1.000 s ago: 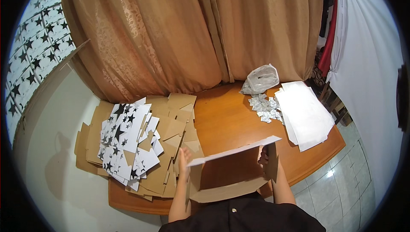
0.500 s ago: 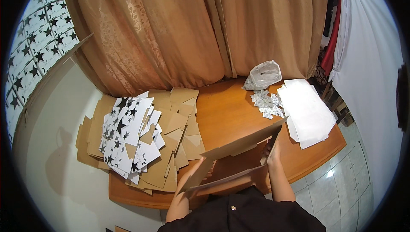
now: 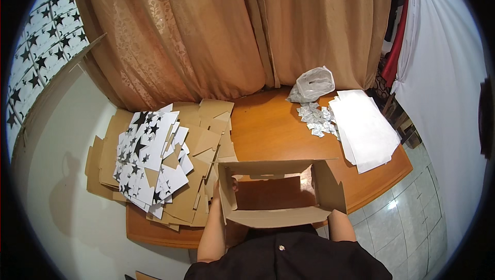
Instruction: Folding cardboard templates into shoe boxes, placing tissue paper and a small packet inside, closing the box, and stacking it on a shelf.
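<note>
Over the table's near edge I hold a brown cardboard box (image 3: 330,187) in front of me. It is unfolded into a four-sided frame, and the tabletop shows through its open middle. Its flaps stand out at the near side and the right. My left hand (image 3: 234,183) is wrapped round the left wall, with fingertips showing on the inside. At the lower right corner, my right hand (image 3: 337,217) is against the box and holds that side; its fingers are hidden behind the cardboard.
Flat brown cardboard blanks (image 3: 206,143) lie stacked at the left, with white star-printed sheets (image 3: 147,151) on top. Small silvery packets (image 3: 317,120) lie beside a clear plastic bag (image 3: 315,84) at the back. White sheets (image 3: 363,130) cover the table's right end. Curtains (image 3: 206,32) hang behind.
The box has turned and tipped, so I now look through its opening. It has opened wider into a squarer frame. My right hand has moved down behind its lower right corner.
</note>
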Motion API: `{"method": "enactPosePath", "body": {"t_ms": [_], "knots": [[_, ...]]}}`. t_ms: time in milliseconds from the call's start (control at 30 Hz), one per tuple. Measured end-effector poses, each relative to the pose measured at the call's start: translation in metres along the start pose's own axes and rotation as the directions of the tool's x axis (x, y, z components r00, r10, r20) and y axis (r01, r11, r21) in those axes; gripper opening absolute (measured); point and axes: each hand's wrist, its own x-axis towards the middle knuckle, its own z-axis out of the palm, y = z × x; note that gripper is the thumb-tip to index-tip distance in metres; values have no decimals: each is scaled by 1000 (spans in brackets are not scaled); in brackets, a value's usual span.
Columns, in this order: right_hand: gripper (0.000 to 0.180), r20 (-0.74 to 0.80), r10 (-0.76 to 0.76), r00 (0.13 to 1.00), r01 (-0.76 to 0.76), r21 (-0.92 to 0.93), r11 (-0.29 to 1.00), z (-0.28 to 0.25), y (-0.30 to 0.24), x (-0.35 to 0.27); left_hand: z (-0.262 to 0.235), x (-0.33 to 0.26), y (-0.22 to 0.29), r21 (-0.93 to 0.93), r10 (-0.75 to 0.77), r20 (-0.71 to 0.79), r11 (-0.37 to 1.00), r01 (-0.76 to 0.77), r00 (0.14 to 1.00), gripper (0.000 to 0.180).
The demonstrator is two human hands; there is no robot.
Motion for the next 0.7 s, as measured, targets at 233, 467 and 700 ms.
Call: {"method": "enactPosePath", "body": {"t_ms": [233,467,700], "knots": [[42,643,141,752,393,-610,688,-92,-51,70,-22,19,-7,394,240,8,891,-224,971,46],[37,451,-36,892,373,-686,625,-58,-43,65,-39,38,-20,674,306,55,691,-262,950,56],[44,293,-291,911,200,-930,-309,-77,-62,93,-45,71,-78,665,240,48,716,-211,969,65]]}}
